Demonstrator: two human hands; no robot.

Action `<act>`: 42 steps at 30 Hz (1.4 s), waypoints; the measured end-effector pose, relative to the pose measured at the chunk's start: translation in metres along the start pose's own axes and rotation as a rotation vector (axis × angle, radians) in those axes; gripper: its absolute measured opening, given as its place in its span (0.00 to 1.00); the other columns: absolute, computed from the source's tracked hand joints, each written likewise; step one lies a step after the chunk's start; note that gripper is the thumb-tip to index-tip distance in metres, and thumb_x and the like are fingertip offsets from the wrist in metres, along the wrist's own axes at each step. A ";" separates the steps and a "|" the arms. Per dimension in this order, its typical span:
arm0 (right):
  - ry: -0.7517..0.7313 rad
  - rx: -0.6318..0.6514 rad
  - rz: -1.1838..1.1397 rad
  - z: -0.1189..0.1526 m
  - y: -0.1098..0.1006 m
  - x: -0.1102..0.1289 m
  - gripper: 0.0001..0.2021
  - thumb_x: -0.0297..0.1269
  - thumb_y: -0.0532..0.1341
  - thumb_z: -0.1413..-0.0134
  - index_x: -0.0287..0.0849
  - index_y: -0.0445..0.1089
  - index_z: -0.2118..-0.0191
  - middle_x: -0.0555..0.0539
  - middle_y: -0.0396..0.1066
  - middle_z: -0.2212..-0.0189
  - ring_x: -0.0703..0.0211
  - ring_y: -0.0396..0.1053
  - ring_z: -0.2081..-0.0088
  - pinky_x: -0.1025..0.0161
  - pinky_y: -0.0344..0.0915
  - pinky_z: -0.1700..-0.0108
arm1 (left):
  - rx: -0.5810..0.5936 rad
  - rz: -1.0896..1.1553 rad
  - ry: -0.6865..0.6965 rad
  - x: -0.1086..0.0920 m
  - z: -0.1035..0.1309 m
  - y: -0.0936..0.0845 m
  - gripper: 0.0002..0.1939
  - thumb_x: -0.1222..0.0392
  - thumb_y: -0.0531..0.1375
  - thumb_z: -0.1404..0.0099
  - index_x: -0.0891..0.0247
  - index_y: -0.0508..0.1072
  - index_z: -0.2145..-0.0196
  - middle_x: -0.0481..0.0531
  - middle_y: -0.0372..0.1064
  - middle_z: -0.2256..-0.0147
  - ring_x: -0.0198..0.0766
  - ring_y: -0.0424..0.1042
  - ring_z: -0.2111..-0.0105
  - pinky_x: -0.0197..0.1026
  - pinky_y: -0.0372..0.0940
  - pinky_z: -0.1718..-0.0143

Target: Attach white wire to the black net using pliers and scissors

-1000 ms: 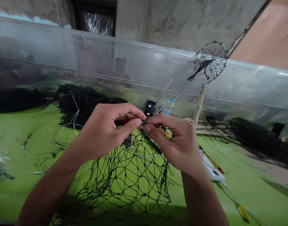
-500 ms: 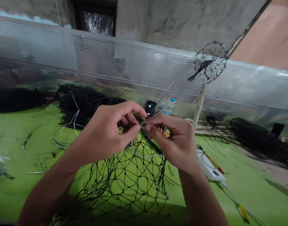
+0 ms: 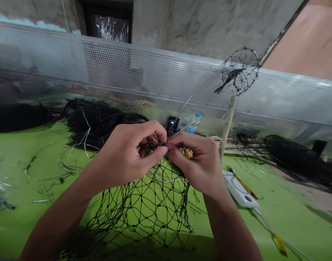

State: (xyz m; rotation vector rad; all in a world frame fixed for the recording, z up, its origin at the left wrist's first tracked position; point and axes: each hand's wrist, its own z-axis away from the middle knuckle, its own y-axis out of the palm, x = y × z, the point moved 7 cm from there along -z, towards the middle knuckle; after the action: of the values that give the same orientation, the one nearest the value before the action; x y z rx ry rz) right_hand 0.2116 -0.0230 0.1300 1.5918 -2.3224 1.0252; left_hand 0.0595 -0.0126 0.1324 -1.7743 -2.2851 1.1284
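My left hand [image 3: 136, 152] pinches the top edge of a black knotted net [image 3: 152, 203] between thumb and fingers. Close against it, my right hand [image 3: 198, 159] grips a thin metal wire [image 3: 192, 123], whose two ends stick up past the fingers. The fingertips of both hands nearly touch where wire and net meet; the exact contact is partly hidden by the fingers. Below the hands the net hangs down and spreads toward the front edge of the green table [image 3: 24, 156].
A white power strip [image 3: 240, 190] with a cord lies at right. Behind the hands are a water bottle [image 3: 193, 125] and a dark shiny object [image 3: 171, 125]. Black netting [image 3: 95, 119] is heaped at back left. A finished net hoop [image 3: 240, 70] tops a wooden stick [image 3: 228, 127].
My left thumb and fingers have shifted right along the net edge, closer to my right fingertips. The wire ends have moved slightly left and down. The view has shifted a little.
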 end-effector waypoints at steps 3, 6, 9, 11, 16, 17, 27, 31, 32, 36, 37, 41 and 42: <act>-0.002 0.012 -0.008 0.000 0.001 0.000 0.09 0.25 0.63 0.42 0.42 0.75 0.72 0.55 0.73 0.77 0.67 0.68 0.74 0.66 0.63 0.70 | -0.012 0.000 0.007 0.000 0.000 0.001 0.03 0.66 0.64 0.33 0.60 0.75 0.63 0.40 0.72 0.71 0.26 0.67 0.74 0.31 0.63 0.71; 0.007 0.011 -0.003 0.000 0.002 -0.001 0.09 0.26 0.63 0.41 0.42 0.75 0.72 0.55 0.73 0.78 0.67 0.66 0.75 0.66 0.63 0.71 | -0.048 -0.032 0.026 -0.002 0.001 0.001 0.05 0.66 0.64 0.32 0.59 0.77 0.59 0.40 0.72 0.72 0.26 0.67 0.75 0.31 0.62 0.72; 0.005 -0.005 0.007 0.001 0.003 -0.002 0.09 0.26 0.64 0.40 0.42 0.76 0.71 0.55 0.73 0.77 0.67 0.67 0.74 0.65 0.63 0.70 | -0.096 -0.061 0.053 -0.004 0.001 0.000 0.06 0.65 0.63 0.30 0.59 0.79 0.57 0.40 0.75 0.71 0.26 0.69 0.74 0.31 0.63 0.70; 0.006 -0.018 0.016 0.001 0.003 -0.003 0.09 0.25 0.63 0.41 0.42 0.76 0.71 0.54 0.74 0.76 0.67 0.68 0.73 0.66 0.64 0.69 | -0.125 -0.076 0.047 -0.004 0.001 -0.002 0.05 0.64 0.62 0.28 0.59 0.79 0.60 0.41 0.76 0.72 0.26 0.70 0.74 0.31 0.63 0.71; 0.014 -0.045 0.024 0.002 0.005 -0.004 0.08 0.24 0.63 0.43 0.42 0.76 0.71 0.56 0.73 0.77 0.68 0.68 0.74 0.67 0.64 0.69 | -0.085 -0.034 -0.067 0.009 0.000 -0.001 0.05 0.62 0.63 0.28 0.60 0.79 0.63 0.42 0.76 0.73 0.27 0.70 0.76 0.30 0.62 0.75; 0.015 -0.051 0.025 0.002 0.005 -0.004 0.08 0.24 0.63 0.43 0.42 0.76 0.71 0.56 0.73 0.77 0.68 0.68 0.74 0.67 0.64 0.70 | -0.065 -0.014 -0.095 0.011 0.000 -0.001 0.04 0.61 0.63 0.28 0.60 0.78 0.63 0.42 0.76 0.73 0.27 0.70 0.76 0.30 0.62 0.76; 0.018 -0.032 0.041 0.000 0.008 -0.001 0.06 0.32 0.63 0.39 0.43 0.74 0.69 0.54 0.75 0.75 0.65 0.70 0.74 0.64 0.67 0.68 | -0.057 0.005 -0.150 0.013 -0.001 -0.002 0.07 0.59 0.60 0.26 0.61 0.77 0.62 0.43 0.74 0.75 0.29 0.70 0.77 0.32 0.63 0.74; 0.062 -0.028 0.204 0.003 0.010 -0.001 0.03 0.33 0.68 0.43 0.45 0.74 0.65 0.54 0.77 0.73 0.63 0.73 0.72 0.63 0.67 0.67 | -0.074 -0.028 -0.155 0.013 -0.001 -0.002 0.06 0.59 0.61 0.26 0.61 0.77 0.62 0.43 0.74 0.75 0.29 0.70 0.77 0.33 0.63 0.75; 0.067 -0.053 0.262 0.005 0.009 -0.001 0.03 0.32 0.68 0.43 0.45 0.74 0.64 0.54 0.78 0.73 0.62 0.74 0.72 0.62 0.67 0.67 | -0.073 -0.034 -0.156 0.013 -0.001 -0.002 0.06 0.59 0.61 0.26 0.60 0.77 0.62 0.43 0.74 0.75 0.29 0.70 0.77 0.33 0.62 0.75; -0.007 -0.139 0.380 0.008 0.002 0.005 0.04 0.30 0.67 0.42 0.46 0.74 0.63 0.55 0.79 0.74 0.62 0.77 0.72 0.61 0.67 0.65 | -0.065 -0.015 -0.163 0.015 0.000 -0.003 0.07 0.59 0.60 0.26 0.61 0.77 0.62 0.42 0.72 0.76 0.29 0.69 0.78 0.32 0.62 0.75; -0.058 -0.146 0.406 0.009 0.001 0.008 0.04 0.30 0.67 0.41 0.46 0.74 0.63 0.55 0.79 0.74 0.62 0.77 0.72 0.61 0.67 0.65 | -0.058 -0.004 -0.166 0.016 0.000 -0.003 0.07 0.59 0.60 0.26 0.61 0.77 0.62 0.42 0.71 0.76 0.29 0.69 0.78 0.32 0.62 0.75; -0.277 -0.135 0.554 0.010 0.002 0.017 0.04 0.30 0.65 0.37 0.47 0.74 0.64 0.53 0.79 0.74 0.61 0.74 0.73 0.58 0.67 0.66 | -0.007 0.027 -0.196 0.019 -0.001 -0.004 0.09 0.57 0.60 0.26 0.62 0.77 0.62 0.43 0.71 0.76 0.29 0.67 0.78 0.33 0.61 0.77; -0.303 -0.129 0.582 0.010 0.003 0.017 0.04 0.30 0.65 0.36 0.47 0.74 0.63 0.52 0.79 0.74 0.60 0.74 0.74 0.58 0.66 0.66 | 0.010 0.036 -0.206 0.019 -0.001 -0.004 0.09 0.57 0.60 0.26 0.62 0.77 0.62 0.44 0.71 0.76 0.29 0.67 0.79 0.33 0.60 0.78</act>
State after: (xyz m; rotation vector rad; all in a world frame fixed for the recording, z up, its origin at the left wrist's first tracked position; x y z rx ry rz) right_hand 0.2046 -0.0419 0.1293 1.1027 -3.0923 0.7283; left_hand 0.0503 0.0035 0.1276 -1.7795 -2.3599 1.3871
